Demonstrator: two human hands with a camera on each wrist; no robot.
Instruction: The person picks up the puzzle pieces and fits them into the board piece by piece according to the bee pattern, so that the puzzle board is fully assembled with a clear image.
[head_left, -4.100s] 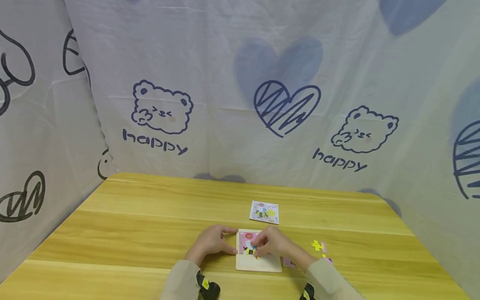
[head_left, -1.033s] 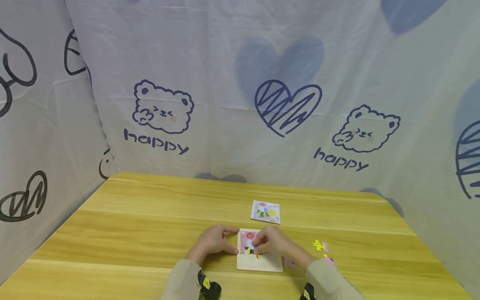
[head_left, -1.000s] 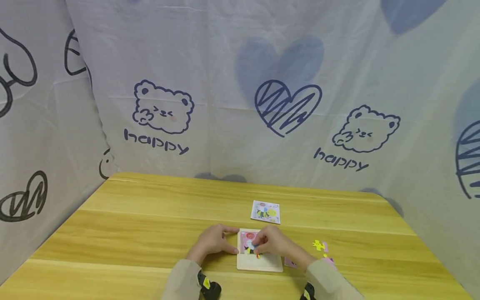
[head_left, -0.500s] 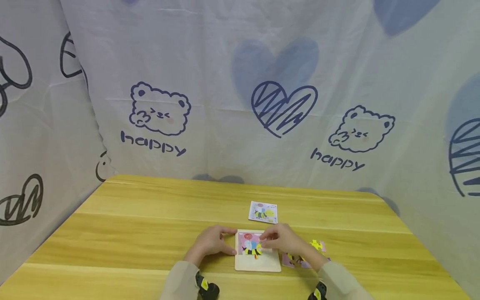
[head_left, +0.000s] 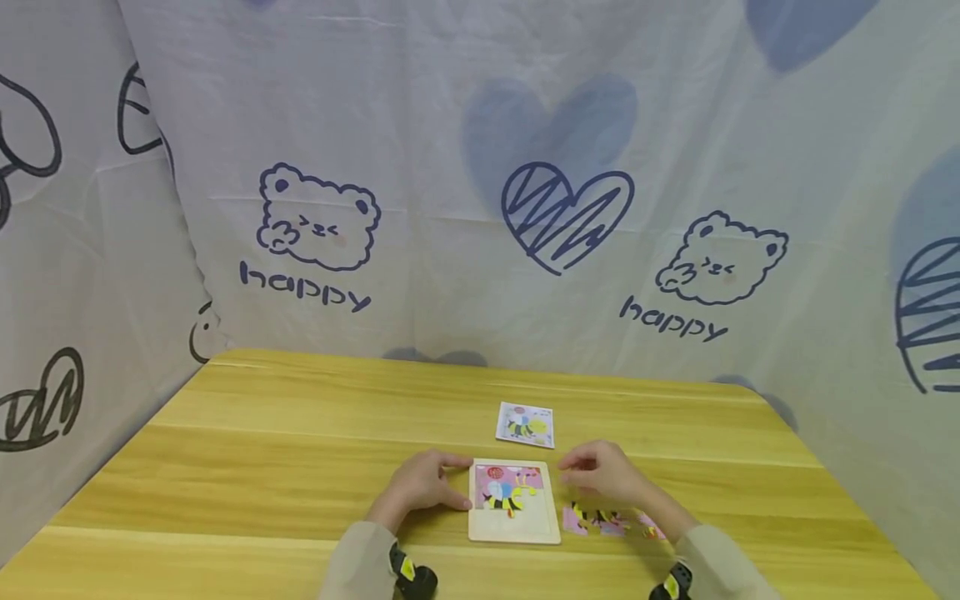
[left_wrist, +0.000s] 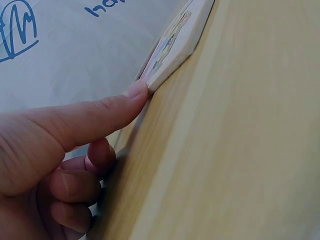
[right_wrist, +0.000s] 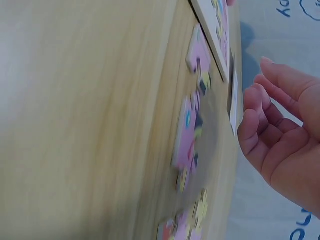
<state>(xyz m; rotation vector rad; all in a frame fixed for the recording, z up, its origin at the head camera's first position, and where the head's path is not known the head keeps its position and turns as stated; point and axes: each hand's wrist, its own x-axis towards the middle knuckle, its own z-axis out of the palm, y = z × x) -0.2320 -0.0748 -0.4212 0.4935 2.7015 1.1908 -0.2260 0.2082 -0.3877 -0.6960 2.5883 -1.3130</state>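
The scene is closed in behind by a printed cloth [head_left: 450,125]. In front of it a wood-grained surface [head_left: 300,425] is seen, and on its near middle the puzzle board [head_left: 495,528] is laid flat. The board is judged to be light, stiff and sturdy, though likely to slide if pushed; it is best taken by its rim, so that the joined pieces [head_left: 497,496] set along its upper part are not disturbed. Pale wood is shown below them.

The board's left edge is braced by the left hand [head_left: 422,481], with thumb and forefinger spread against it rather than wrapped round. Nothing is gripped by the right hand [head_left: 606,472], which is held above the surface just beyond the board's right edge, fingers loosely bent; the two hands are apart, with the board between them.

Beyond the board a bee card [head_left: 525,425] is placed, judged thin and easily bent.

To the right of the board the small loose pieces [right_wrist: 186,132] are scattered. They are judged light and stiff, with slim knobs that could be chipped, and are best pinched by opposite edges. Several are crowded closely, so a neighbour could be dragged along; whether any overlap cannot be told. In the head view, part of the group appears hidden by the right arm.
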